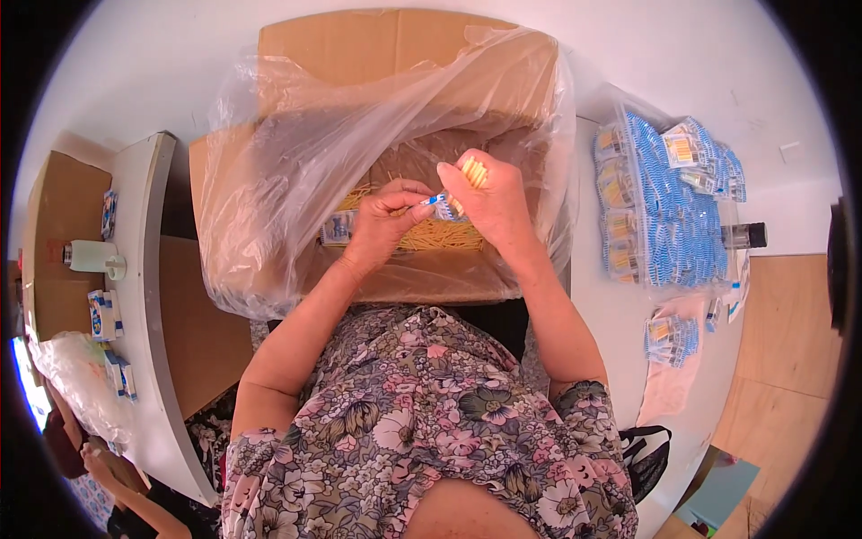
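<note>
In front of me an open cardboard box [314,40] is lined with a clear plastic bag [260,216]. Many thin yellow sticks [440,237] lie loose in it. My left hand [384,226] is closed over the box, pinching the edge of a small clear packet with blue-and-white print [444,207]. My right hand [499,205] is closed round a bundle of yellow sticks [475,171], whose upper ends stick out above the fingers. The packet sits between both hands, close to the bundle's lower ends. Another packet [337,227] lies beside my left hand.
On the right table, a clear plastic bin [639,211] holds many filled packets. Near it are a dark-capped bottle [745,236] and more packets [672,341] on a pink cloth [663,393]. Leftward stand a pale bottle [90,257] and small boxes [104,314]; another person's hand [97,463] shows.
</note>
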The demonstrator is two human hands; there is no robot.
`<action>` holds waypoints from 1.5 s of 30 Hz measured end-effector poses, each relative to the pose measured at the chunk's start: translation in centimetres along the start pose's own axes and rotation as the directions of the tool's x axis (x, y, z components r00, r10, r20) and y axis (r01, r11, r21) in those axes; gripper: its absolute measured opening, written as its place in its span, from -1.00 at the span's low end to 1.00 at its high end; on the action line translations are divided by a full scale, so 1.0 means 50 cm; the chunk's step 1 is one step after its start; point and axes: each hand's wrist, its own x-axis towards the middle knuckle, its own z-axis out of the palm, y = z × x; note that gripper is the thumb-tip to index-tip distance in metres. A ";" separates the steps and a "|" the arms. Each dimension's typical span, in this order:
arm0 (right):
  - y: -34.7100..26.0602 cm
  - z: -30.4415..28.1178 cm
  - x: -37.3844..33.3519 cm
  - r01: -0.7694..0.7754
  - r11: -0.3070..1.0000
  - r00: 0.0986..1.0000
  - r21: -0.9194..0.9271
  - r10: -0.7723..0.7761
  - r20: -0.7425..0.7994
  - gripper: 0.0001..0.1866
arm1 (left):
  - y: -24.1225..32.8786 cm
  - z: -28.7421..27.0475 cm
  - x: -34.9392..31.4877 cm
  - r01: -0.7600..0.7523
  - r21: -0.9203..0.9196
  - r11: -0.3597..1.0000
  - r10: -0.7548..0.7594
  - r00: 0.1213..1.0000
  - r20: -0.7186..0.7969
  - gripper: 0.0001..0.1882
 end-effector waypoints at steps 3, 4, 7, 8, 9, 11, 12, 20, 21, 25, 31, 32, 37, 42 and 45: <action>0.005 0.005 0.004 -0.041 0.999 0.999 0.020 0.040 0.028 -0.75 | -0.010 0.002 -0.003 -0.013 -0.027 1.000 0.013 1.000 -0.012 -0.90; 0.016 0.012 0.005 -0.035 0.999 0.999 0.013 0.034 0.033 -0.75 | -0.012 0.004 -0.003 -0.016 -0.013 1.000 0.016 1.000 -0.017 -0.89; 0.051 0.032 0.006 0.187 0.982 0.978 0.003 -0.186 -0.092 -0.81 | -0.009 0.018 -0.003 0.040 -0.155 0.987 -0.042 0.999 -0.013 -0.88; 0.053 0.032 0.003 0.177 0.981 0.983 0.081 -0.172 -0.070 -0.82 | -0.007 0.024 -0.001 0.031 -0.162 0.986 -0.035 0.999 -0.020 -0.88; 0.053 0.034 0.000 0.162 0.973 0.987 0.162 -0.157 -0.046 -0.81 | -0.005 0.029 -0.002 0.053 -0.197 0.979 -0.056 0.998 -0.012 -0.87; 0.048 0.017 0.000 0.204 0.966 0.978 0.160 -0.208 0.011 -0.79 | 0.000 0.036 -0.003 0.068 -0.236 0.969 -0.072 0.997 -0.007 -0.85; 0.045 0.007 -0.005 0.237 0.957 0.967 0.165 -0.249 0.054 -0.77 | 0.006 0.038 -0.005 0.093 -0.242 0.966 -0.092 0.996 0.016 -0.83; 0.053 -0.071 -0.127 0.095 0.988 0.975 -0.124 -0.117 -0.186 -0.79 | 0.008 0.092 -0.004 0.304 0.007 0.953 -0.300 0.934 0.195 -0.75; 0.046 -0.090 -0.145 0.200 0.969 0.959 -0.144 -0.223 -0.173 -0.83 | 0.025 0.085 -0.007 0.285 0.065 0.956 -0.292 0.926 0.239 -0.75; -0.019 -0.262 -0.275 0.320 0.900 0.881 -0.297 -0.398 -0.256 -0.85 | -0.059 -0.045 0.016 -0.025 0.654 0.756 -0.157 0.963 0.218 -0.80; 0.131 -0.594 -0.507 -0.390 0.893 0.501 -0.225 0.001 -0.865 -0.79 | -0.149 -0.242 0.023 -0.068 0.997 -0.044 -0.431 0.901 0.043 -0.71; 0.186 -0.636 -0.540 -0.415 0.887 0.518 -0.202 0.048 -0.854 -0.77 | -0.206 -0.287 0.022 -0.105 0.994 -0.041 -0.414 0.907 0.079 -0.64; 0.294 -0.709 -0.622 -0.589 0.370 0.595 -0.719 -0.403 -0.695 -0.59 | -0.283 -0.263 0.045 -0.134 0.990 -0.046 -0.303 0.946 0.114 -0.74; 0.156 -0.572 -0.491 -0.480 0.487 0.541 -0.730 -0.490 -0.683 -0.70 | -0.240 -0.266 0.025 -0.060 0.997 -0.049 -0.334 0.942 0.041 -0.78; 0.077 -0.471 -0.411 -0.430 0.479 0.556 -0.765 -0.527 -0.642 -0.68 | -0.243 -0.281 0.023 0.046 0.998 0.038 -0.194 0.980 -0.038 -0.69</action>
